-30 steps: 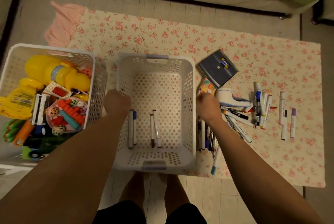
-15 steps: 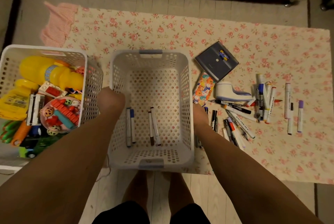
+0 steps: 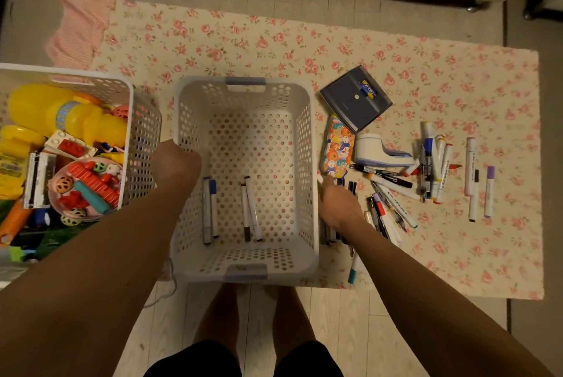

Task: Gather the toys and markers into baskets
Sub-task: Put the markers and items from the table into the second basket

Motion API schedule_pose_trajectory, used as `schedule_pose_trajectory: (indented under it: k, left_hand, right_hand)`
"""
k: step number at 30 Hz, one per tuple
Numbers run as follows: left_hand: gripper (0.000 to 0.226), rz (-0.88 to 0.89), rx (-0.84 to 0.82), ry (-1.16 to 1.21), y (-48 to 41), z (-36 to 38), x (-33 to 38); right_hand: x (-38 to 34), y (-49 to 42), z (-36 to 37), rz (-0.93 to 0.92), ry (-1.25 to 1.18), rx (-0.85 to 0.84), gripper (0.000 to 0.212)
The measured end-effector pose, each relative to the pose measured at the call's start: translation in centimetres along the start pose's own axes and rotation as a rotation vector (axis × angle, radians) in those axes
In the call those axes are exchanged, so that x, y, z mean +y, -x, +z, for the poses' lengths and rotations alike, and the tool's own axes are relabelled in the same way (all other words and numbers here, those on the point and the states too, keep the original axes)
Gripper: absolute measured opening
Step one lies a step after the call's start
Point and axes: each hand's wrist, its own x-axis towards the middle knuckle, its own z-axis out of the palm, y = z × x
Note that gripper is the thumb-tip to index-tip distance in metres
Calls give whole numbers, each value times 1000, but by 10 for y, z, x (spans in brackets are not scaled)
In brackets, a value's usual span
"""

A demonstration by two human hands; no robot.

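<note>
From the head camera I look straight down at a flowered mat. The white basket stands at the mat's near edge, with four markers lying in two pairs on its perforated floor.

My left hand sits at that basket's left rim. It looks clenched over the edge, though I see only the back of the fist, not the fingers.

My right hand is down just outside the basket's right wall, on top of a bundle of loose markers that fan out to the right across the mat. Its fingers are tucked underneath, so I cannot tell whether it grips any pen. A few barrels poke out past the wrist, and a teal-tipped marker lies below the forearm.

The toy basket stands to the left, cut off by the frame edge and packed with yellow and red toys. A patterned pencil case and a dark folder lie beyond the right hand.
</note>
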Motion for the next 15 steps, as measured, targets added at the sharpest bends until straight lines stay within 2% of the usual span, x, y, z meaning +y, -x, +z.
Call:
schedule_pose_trajectory:
  k: [4,8,15]
  left_hand:
    - [27,3,-9,-1,2,-2,1]
    - [27,1,-9,-5,4,-2,4]
    - [26,1,-12,15,4,-2,2]
  right_hand:
    - [16,17,19,180,-261,82,22]
    - [19,24,37,310,-418,54,15]
    - [7,25,52,319,-406,126,18]
